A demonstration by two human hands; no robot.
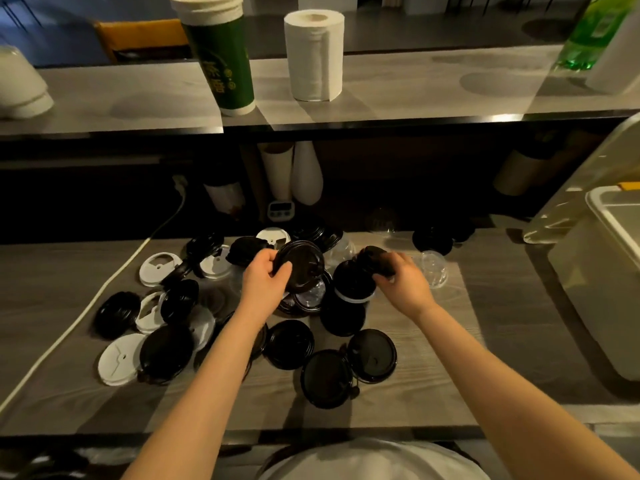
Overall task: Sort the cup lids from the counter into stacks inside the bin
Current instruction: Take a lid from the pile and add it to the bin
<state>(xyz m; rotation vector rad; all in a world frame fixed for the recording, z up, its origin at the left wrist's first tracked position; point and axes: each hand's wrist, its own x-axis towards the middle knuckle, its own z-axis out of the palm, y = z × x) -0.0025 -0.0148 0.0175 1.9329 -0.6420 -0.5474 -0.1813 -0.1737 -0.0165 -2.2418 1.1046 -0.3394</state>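
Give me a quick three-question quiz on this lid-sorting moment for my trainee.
1. True or false: the left hand holds a white lid.
2. The bin stands: A at the person's right; B at the person's left; C under the loose lids.
3. Fill in: on the upper shelf, the paper roll stands beside a stack of ___ cups.
Key: 1 false, it holds a black lid; 2 A; 3 green.
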